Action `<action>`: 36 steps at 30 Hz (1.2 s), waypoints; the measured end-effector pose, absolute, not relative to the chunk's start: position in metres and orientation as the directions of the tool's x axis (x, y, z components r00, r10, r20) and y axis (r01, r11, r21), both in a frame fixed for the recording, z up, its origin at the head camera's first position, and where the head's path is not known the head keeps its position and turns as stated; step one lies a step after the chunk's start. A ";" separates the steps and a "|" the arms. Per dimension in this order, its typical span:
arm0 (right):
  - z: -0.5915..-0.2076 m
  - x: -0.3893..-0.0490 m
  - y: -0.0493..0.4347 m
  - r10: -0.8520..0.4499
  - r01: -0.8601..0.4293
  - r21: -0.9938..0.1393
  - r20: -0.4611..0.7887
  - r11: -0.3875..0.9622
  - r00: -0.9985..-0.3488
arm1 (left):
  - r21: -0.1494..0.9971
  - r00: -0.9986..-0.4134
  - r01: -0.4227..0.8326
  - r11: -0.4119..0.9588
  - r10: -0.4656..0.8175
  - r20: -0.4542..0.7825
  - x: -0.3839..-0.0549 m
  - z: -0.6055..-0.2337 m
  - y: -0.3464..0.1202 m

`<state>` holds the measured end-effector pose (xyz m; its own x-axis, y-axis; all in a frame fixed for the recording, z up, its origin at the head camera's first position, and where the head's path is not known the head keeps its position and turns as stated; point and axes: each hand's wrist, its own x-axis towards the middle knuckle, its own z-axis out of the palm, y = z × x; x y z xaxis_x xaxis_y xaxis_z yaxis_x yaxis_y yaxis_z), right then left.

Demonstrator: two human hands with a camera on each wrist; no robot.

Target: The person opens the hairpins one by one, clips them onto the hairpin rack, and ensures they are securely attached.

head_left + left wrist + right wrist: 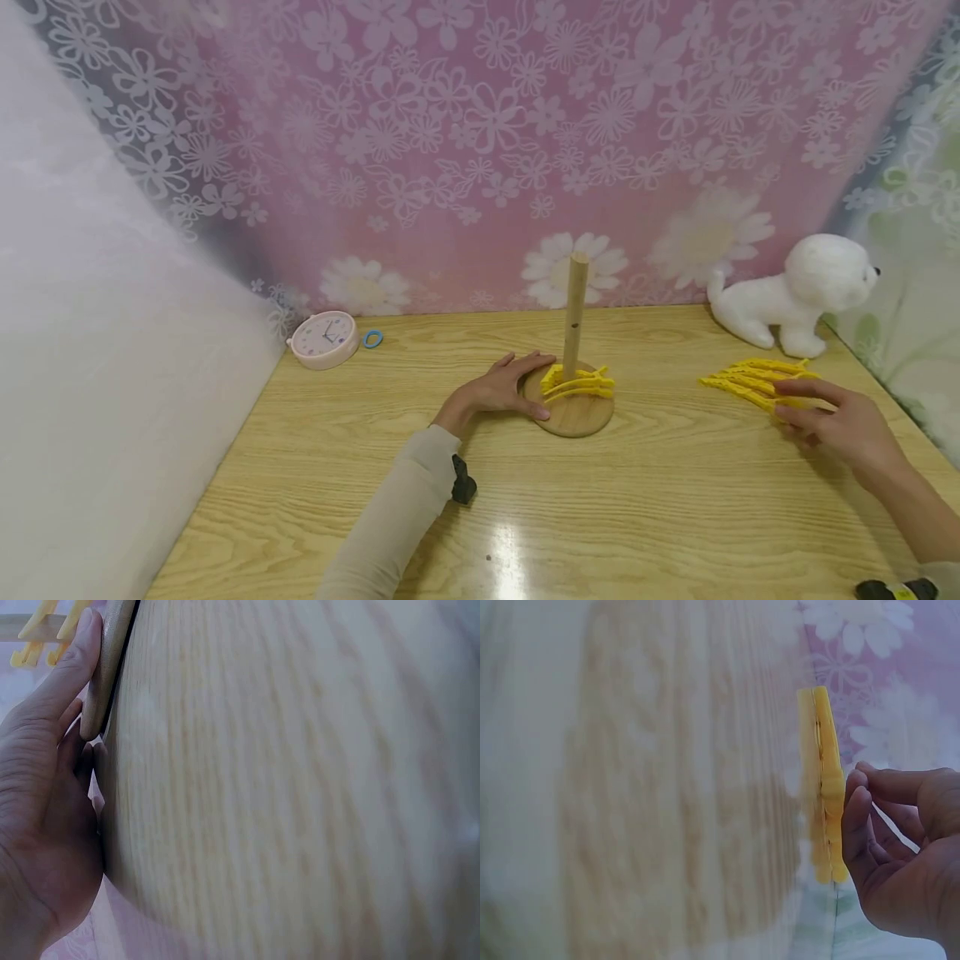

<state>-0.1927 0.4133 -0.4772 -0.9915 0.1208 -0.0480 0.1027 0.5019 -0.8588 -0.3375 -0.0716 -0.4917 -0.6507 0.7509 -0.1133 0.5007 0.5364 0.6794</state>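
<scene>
In the head view a wooden post (pixel 575 317) stands upright on a round wooden base (pixel 577 421) at mid-table. Several curved yellow plastic pieces (pixel 588 385) lie around the post's foot. My left hand (pixel 498 387) grips the base's left edge, thumb at the front and fingers round the back. The left wrist view has the thumb (pixel 79 652) over the base's rim (pixel 109 667). At the right, my right hand (pixel 847 425) is at the near end of more yellow plastic pieces (pixel 750 379) lying on the table. Its bent thumb and fingers are apart, their tips close to these pieces (pixel 825 787); actual contact is unclear.
A white toy dog (pixel 795 296) sits at the back right, behind the loose yellow pieces. At the back left are a pink clock (pixel 325 339) and a small blue ring (pixel 372 338). Flowered curtain (pixel 480 150) hangs along the table's back edge.
</scene>
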 end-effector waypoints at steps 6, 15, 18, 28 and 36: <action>-0.480 -0.192 0.417 0.144 0.147 -0.854 -0.086 0.498 -0.986 | 0.674 -0.651 0.504 0.540 0.750 -0.114 -0.338 -0.492 -0.071; -0.476 -0.192 0.407 0.079 0.131 -0.870 -0.106 0.475 -0.991 | 0.684 -0.657 0.492 0.539 0.745 -0.114 -0.337 -0.493 -0.072; -0.476 -0.195 0.398 0.039 0.121 -0.885 -0.116 0.450 -0.992 | 0.687 -0.662 0.484 0.542 0.740 -0.117 -0.337 -0.492 -0.073; -0.481 -0.195 0.387 0.004 0.076 -0.858 -0.086 0.508 -0.996 | 0.691 -0.660 0.485 0.535 0.743 -0.112 -0.337 -0.494 -0.072; -0.479 -0.194 0.379 0.013 0.098 -0.785 -0.113 0.612 -0.993 | 0.684 -0.673 0.478 0.551 0.731 -0.118 -0.336 -0.494 -0.072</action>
<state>-0.1939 0.3795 -0.4789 -0.9935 0.0134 -0.1131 0.0977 0.6119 -0.7849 -0.3357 -0.0717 -0.4939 -0.6725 0.7306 -0.1181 0.4780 0.5507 0.6843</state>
